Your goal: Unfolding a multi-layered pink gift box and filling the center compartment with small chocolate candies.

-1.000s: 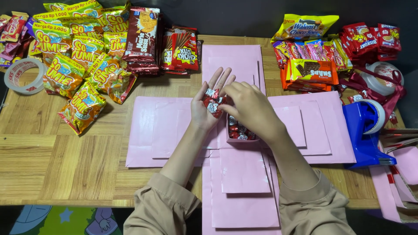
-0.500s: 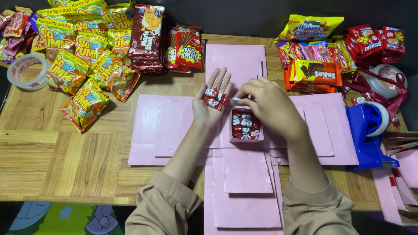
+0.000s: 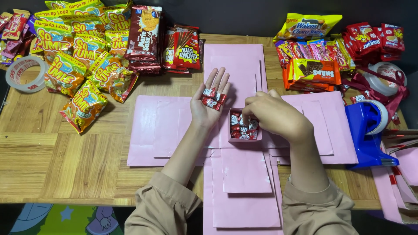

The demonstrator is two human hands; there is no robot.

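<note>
The person's left hand lies flat and open, small red sweets on its palm. The right hand, grip pinched, seemingly sets another sweet into the pink box mid-worktop; filling looks underway.

Wooden surface, parquet-patterned, carried: unfolded pink cardboard sheets laid as a cross at centre; yellow snack packets heaped far left beside a tape roll; dark red biscuit packs; assorted sweets packets far right; blue tape dispenser at right edge.
</note>
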